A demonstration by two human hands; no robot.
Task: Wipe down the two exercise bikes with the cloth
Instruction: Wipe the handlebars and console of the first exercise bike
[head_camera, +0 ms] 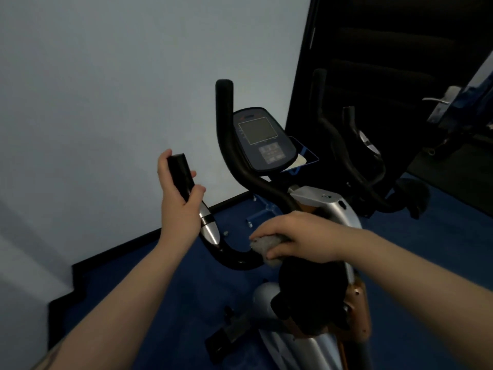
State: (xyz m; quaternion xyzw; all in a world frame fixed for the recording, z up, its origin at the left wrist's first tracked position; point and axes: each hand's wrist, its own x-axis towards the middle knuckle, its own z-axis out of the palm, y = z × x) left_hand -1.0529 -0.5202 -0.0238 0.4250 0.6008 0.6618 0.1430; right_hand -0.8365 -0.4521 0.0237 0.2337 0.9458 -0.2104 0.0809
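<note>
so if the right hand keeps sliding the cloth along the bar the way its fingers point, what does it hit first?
The right hand points left along the curved black handlebar, cloth under its fingers. Following that bend, it would probably meet the silver sensor grip first, then the left hand holding the bar just above. Depth is unclear.

head-worn view, looking down, close over bike

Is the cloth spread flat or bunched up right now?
Bunched up. The cloth shows as a grey wad under the right hand, pressed onto the handlebar; nothing hangs loose.
</note>
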